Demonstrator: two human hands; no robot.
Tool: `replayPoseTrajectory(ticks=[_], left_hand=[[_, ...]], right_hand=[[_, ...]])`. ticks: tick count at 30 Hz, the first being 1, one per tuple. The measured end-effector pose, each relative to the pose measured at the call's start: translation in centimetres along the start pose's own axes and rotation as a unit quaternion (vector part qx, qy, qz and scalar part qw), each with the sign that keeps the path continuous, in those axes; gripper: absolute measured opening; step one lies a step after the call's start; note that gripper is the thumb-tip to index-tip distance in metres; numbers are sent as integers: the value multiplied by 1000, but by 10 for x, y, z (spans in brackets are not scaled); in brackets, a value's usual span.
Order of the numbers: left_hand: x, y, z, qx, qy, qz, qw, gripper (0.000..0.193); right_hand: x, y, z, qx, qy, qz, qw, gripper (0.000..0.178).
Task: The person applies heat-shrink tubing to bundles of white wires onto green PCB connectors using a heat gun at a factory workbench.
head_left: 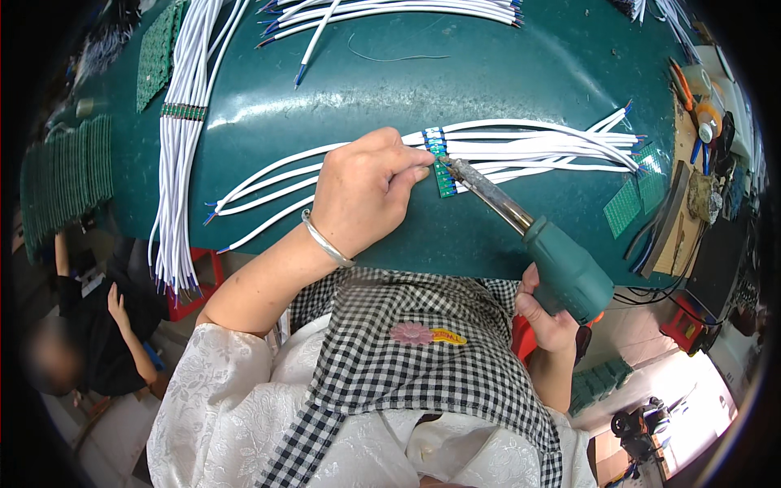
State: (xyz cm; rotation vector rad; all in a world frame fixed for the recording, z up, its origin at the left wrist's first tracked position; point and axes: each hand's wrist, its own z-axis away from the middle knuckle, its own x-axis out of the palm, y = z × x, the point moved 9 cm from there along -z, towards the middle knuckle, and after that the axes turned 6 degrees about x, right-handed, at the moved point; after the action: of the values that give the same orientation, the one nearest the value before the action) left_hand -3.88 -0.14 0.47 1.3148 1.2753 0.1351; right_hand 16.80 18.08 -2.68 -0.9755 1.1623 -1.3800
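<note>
My left hand [358, 191] is closed in a pinch at the left edge of a narrow green circuit board strip [446, 183]. It grips a white cable, whose end is mostly hidden under my fingers. White cables [521, 150] run out from both sides of the strip, with blue and brown wire ends. In my right hand [549, 317] is a soldering iron [569, 264] with a thick green handle, held from below. Its metal shaft points up and left, and its tip is at the strip beside my left fingertips; whether it touches cannot be told.
A bundle of white cables [183, 163] with boards across it lies at left, and more cables [399, 16] lie at the far edge. Green board panels [65, 179] stand at far left. Small boards [625, 207], orange-handled pliers [682, 85] and a bottle [709, 122] sit at right. Another person [106, 325] is at lower left.
</note>
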Motion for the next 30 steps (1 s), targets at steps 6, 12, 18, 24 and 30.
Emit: replayPoseTrajectory(ticks=[6,12,18,24,30], left_hand=[[-1,0,-1,-4,1,-2,1000,21],[0,0,-1,-7,-1,-6,1000,20],[0,1,-1,-6,0,-5,1000,19],[-1,5,0,14,4,-33,999,19],[-3,13,7,29,9,-136,990,15]], right_hand=[[0,-3,-1,2,28,-8,1000,50],[-17,-22,-8,19,131,-156,979,70],[-15,-36,-29,-90,95,-46,990,77],[-13,-42,-64,-71,113,114,985,61],[1,-73,-116,-154,183,264,934,61]])
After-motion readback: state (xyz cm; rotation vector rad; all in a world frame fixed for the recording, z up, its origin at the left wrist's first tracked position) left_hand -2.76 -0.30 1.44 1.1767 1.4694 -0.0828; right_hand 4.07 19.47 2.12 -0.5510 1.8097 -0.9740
